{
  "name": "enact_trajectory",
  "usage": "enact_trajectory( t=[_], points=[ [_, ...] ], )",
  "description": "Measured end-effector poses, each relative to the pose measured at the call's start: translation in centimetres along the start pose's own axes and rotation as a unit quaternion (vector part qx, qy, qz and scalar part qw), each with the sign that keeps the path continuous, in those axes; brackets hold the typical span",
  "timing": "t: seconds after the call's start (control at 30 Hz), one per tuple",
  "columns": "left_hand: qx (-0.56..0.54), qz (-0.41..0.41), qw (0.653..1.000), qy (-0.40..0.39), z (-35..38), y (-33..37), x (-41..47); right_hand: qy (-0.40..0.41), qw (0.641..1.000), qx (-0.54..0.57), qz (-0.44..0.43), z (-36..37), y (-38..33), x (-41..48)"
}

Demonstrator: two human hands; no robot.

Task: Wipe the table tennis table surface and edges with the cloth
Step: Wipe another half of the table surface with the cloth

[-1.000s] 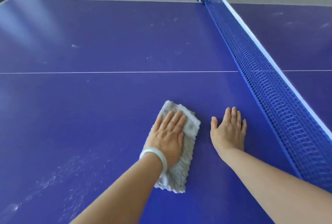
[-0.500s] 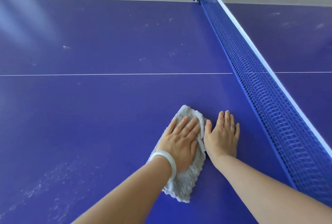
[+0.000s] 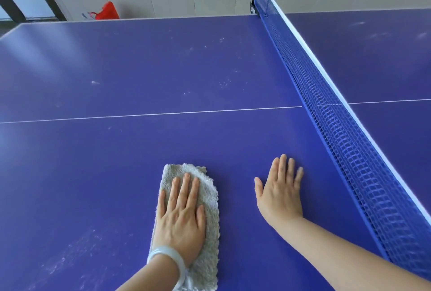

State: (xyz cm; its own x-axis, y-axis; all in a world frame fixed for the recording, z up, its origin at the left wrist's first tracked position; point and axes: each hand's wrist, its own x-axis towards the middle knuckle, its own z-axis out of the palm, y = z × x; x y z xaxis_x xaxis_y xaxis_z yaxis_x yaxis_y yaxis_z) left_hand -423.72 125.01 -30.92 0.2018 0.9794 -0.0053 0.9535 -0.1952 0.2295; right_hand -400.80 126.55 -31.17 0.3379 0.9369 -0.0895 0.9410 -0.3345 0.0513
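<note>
My left hand (image 3: 179, 218) lies flat on the cloth (image 3: 211, 232), fingers straight and close together, palm pressing down; nothing is curled or pinched. The cloth sits directly under that hand and shows past it on three sides: a rounded end beyond my fingertips on the far side, a strip along the right of my hand, and a ragged end at my wrist on the near side. It is one grey, fluffy cloth, folded into a long narrow pad that runs near to far; it rests on the near half of the table (image 3: 116, 169), left of the middle of the view. A single pale band (image 3: 166, 255) circles my left wrist.

My right hand (image 3: 279, 195) is to the right of the cloth, apart from it and touching only the table; it is flat too, fingers straight and slightly fanned, thumb out to the left. It lies between the cloth and the net (image 3: 349, 150).

So: two hands, one cloth, one purple-blue table, one blue net with a white top edge, running from near right to far middle. One thin white line (image 3: 163, 113) crosses the table left to right, beyond both hands. Pale dusty smears (image 3: 65, 260) mark the surface near left; fainter specks (image 3: 224, 83) lie farther off. Past the far edge I see one red object (image 3: 106, 12) against the wall.
</note>
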Motion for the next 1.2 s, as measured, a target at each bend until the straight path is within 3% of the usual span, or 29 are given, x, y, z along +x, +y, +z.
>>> enact_trajectory(
  t=[0.1, 0.23, 0.3, 0.37, 0.47, 0.57, 0.67, 0.8, 0.97, 1.1, 1.2],
  points=[
    [0.004, -0.007, 1.000, -0.023, -0.3, 0.0, 0.2, 0.028, 0.995, 0.016, -0.095, -0.9, 0.1, 2.7],
    [0.019, 0.001, 0.999, -0.046, -1.3, 0.2, 0.4, -0.037, 0.981, 0.168, 0.095, -3.1, -3.6, 7.4],
    [0.018, 0.016, 0.999, -0.029, -1.4, 0.1, 0.5, -0.021, 0.972, 0.177, 0.155, -2.2, -5.6, 7.8],
    [0.026, 0.077, 0.996, -0.025, -1.4, -0.2, 1.3, 0.017, 0.973, 0.150, 0.172, -1.1, -6.4, 8.0],
    [0.062, 0.214, 0.970, -0.096, -1.0, 0.1, 5.1, 0.039, 0.972, 0.141, 0.186, -0.2, -6.4, 8.2],
    [0.048, 0.269, 0.956, -0.107, 0.0, 1.6, 11.1, 0.035, 0.973, 0.124, 0.189, -0.2, -6.4, 8.6],
    [0.056, 0.243, 0.965, -0.079, 0.9, 2.1, 17.2, 0.041, 0.972, 0.118, 0.198, -0.1, -6.6, 8.5],
    [0.037, 0.122, 0.991, -0.048, 0.6, -0.6, 21.6, 0.037, 0.973, 0.103, 0.202, -0.1, -6.5, 8.5],
    [0.020, 0.003, 0.999, -0.027, -0.1, -3.4, 14.9, 0.034, 0.974, 0.106, 0.195, -0.2, -6.7, 8.3],
    [0.020, 0.100, 0.994, -0.034, 0.9, 2.3, 8.1, 0.032, 0.974, 0.107, 0.197, -0.3, -6.7, 8.4],
    [0.040, 0.192, 0.979, -0.056, 1.5, 5.1, 9.3, 0.027, 0.973, 0.117, 0.197, -0.2, -6.5, 8.6]
  ],
)
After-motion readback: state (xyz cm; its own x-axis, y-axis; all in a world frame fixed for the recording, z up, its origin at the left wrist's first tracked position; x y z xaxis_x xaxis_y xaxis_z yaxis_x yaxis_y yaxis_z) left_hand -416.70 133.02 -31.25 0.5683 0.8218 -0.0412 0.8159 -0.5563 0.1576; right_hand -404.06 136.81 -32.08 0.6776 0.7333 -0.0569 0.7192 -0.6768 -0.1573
